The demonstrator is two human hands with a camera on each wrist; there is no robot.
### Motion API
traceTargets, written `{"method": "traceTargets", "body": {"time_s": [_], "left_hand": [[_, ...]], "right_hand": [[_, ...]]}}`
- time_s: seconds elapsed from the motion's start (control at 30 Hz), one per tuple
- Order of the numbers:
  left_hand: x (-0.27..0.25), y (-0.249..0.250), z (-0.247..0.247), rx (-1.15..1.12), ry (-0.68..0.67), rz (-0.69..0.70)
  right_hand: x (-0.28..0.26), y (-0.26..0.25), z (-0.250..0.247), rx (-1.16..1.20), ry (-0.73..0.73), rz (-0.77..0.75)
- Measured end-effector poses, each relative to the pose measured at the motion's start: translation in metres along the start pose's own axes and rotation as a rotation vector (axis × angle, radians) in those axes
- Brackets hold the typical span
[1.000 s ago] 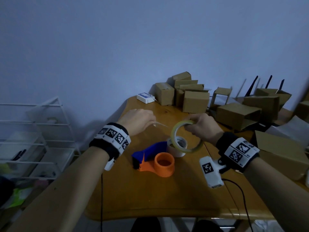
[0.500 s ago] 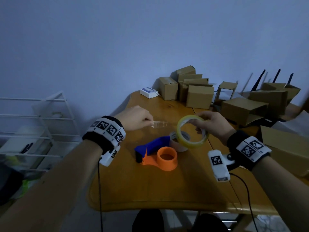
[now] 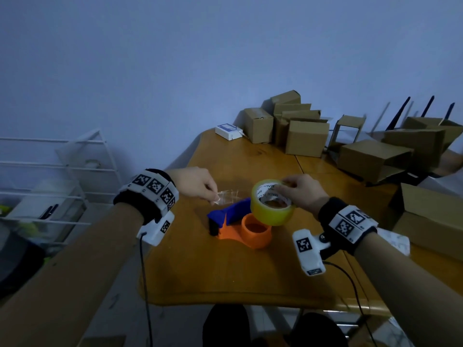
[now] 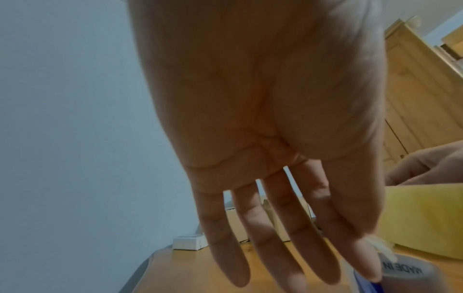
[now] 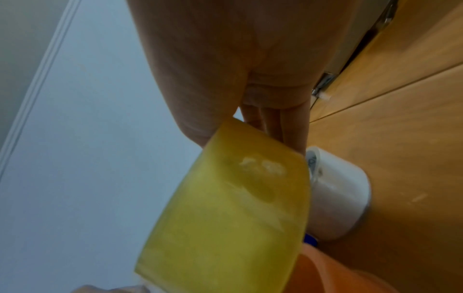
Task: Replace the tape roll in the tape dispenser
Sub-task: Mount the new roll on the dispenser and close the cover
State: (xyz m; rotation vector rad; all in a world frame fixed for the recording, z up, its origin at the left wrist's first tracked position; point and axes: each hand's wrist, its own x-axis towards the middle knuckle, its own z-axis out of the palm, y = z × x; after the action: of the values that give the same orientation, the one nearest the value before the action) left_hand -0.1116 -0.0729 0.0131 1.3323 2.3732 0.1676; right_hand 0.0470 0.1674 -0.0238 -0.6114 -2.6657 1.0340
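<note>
The yellow tape roll (image 3: 273,206) hangs in the air just above the orange hub of the tape dispenser (image 3: 240,225), which lies on the table (image 3: 225,276). The right hand (image 3: 302,194) grips the roll's far rim. The left hand (image 3: 196,182) pinches the clear tape end (image 3: 226,196) pulled leftward. Cardboard boxes (image 3: 305,136) crowd the table's far right.

Tape roll (image 3: 272,206) just above dispenser (image 3: 240,225), boxes (image 3: 307,136) behind on table (image 3: 225,276).
</note>
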Motion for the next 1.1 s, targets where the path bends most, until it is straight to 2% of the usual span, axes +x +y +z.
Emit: {"method": "traceTargets", "body": {"time_s": [0.4, 0.8, 1.0, 1.1], "left_hand": [[-0.017, -0.018, 0.018, -0.08, 0.013, -0.057], [-0.033, -0.026, 0.034, -0.13, 0.0, -0.092], [-0.038, -0.023, 0.037, -0.139, 0.042, -0.047], [-0.04, -0.019, 0.038, -0.125, 0.002, -0.018]], "right_hand": [[0.0, -0.01, 0.032, -0.064, -0.052, -0.02], [-0.002, -0.017, 0.044, -0.088, -0.11, -0.022], [0.0, -0.011, 0.045, -0.085, -0.123, -0.041], [0.002, -0.008, 0.045, -0.094, -0.141, -0.065]]}}
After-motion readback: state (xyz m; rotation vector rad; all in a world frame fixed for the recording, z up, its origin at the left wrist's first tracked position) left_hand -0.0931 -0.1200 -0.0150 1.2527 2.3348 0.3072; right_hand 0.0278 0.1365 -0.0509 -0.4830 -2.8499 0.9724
